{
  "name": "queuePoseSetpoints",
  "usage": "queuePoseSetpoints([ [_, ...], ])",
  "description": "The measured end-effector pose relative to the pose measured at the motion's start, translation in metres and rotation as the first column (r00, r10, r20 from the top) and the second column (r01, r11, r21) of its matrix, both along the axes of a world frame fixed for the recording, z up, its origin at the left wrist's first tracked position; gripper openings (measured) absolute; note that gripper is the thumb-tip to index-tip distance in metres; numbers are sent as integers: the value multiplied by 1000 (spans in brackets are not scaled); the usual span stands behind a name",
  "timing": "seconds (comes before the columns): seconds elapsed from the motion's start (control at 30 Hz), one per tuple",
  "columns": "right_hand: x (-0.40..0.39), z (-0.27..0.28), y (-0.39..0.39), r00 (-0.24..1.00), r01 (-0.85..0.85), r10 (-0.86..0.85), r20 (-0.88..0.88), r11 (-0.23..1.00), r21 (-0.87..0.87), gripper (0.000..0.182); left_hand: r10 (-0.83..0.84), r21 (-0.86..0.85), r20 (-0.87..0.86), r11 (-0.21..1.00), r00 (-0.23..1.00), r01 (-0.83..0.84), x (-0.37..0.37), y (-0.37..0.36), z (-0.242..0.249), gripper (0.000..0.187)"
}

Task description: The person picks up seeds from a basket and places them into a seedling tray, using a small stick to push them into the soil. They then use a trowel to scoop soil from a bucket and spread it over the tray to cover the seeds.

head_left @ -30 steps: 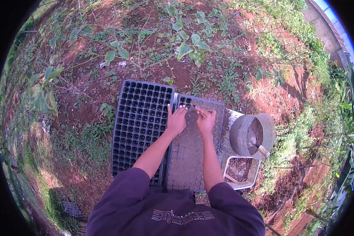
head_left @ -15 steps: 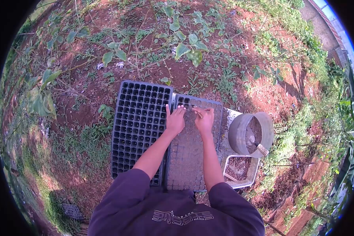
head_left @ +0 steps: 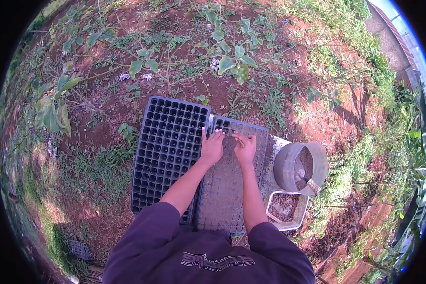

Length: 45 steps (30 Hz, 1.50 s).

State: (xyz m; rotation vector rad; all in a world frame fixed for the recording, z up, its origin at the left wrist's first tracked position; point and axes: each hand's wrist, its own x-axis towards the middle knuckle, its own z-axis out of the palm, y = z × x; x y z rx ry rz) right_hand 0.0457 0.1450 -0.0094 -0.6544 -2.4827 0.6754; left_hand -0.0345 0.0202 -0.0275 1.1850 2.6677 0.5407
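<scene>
My left hand (head_left: pixel 212 148) lies flat with its fingers stretched over the upper left of the soil-filled seedling tray (head_left: pixel 225 187). Just right of it, my right hand (head_left: pixel 245 149) has its fingers pinched together over the same tray; anything between them is too small to make out. Soil covers most of that tray, while a few dark cells show at its top left corner. Along its left side lies a black seedling tray (head_left: pixel 168 142) with bare cells, near my left wrist.
At right, a round tub (head_left: pixel 283 166) holds soil and a trowel with a pale handle (head_left: pixel 313 186). Below it sits a white rectangular container (head_left: pixel 302 215) with brown bits and a thin stick. Leafy plants (head_left: pixel 236 66) grow beyond the trays.
The view has shifted slightly. Both hands stay over nearly the same part of the filled tray, and the right fingers are curled in a little more.
</scene>
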Motion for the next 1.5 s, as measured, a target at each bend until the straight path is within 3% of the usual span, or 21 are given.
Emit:
queuePoseSetpoints([
  [0.2, 6, -3, 1, 997, -7, 2, -78, 998, -61, 25, -9, -17, -4, 1000, 1000, 9, 0, 0, 4, 44],
  [0.4, 3, -6, 0, 995, -29, 29, -91, 1000, 7, 24, 2, -2, 6, 1000, 1000, -2, 1, 0, 0, 44],
  [0.5, 1, -3, -3, 999, 40, -41, -25, 998, -53, 23, 3, 14, 1, 1000, 1000, -3, 1, 0, -2, 44],
  [0.57, 0, -2, -4, 990, 89, -91, -105, 996, -25, 23, 2, 15, 1, 1000, 1000, -2, 1, -1, -3, 44],
  [0.67, 3, -17, 3, 998, 12, -18, -67, 997, -80, 24, 2, 23, 0, 1000, 1000, -2, 2, 0, -2, 44],
  [0.77, 1, -2, 2, 999, 46, -46, 5, 996, -70, 27, 3, 36, -13, 999, 1000, -2, 1, -1, -4, 45],
  [0.9, 3, -7, 3, 999, -13, 8, -54, 995, -95, 26, -4, 50, -18, 999, 1000, 5, 1, -1, -3, 45],
  [0.97, 3, -2, 3, 999, 9, -7, 33, 998, -60, 23, 2, 55, -26, 998, 1000, 0, 1, -1, -4, 45],
  [1.1, 2, -2, 1, 998, 57, -57, -2, 997, -59, 20, -1, 59, -31, 998, 1000, 3, 2, -1, -6, 46],
  [1.17, 2, 0, 2, 996, 74, -67, 50, 987, -140, 20, 0, 63, -36, 998, 999, 2, 1, -1, -6, 46],
  [1.27, 0, -3, 0, 991, 128, -133, -27, 984, -125, 18, -14, 56, -25, 998, 1000, 16, 1, -2, -3, 45],
  [1.5, 3, -5, -2, 991, 128, -130, -10, 984, -124, 14, -8, 35, -24, 999, 1000, 9, 1, -1, -2, 46],
])
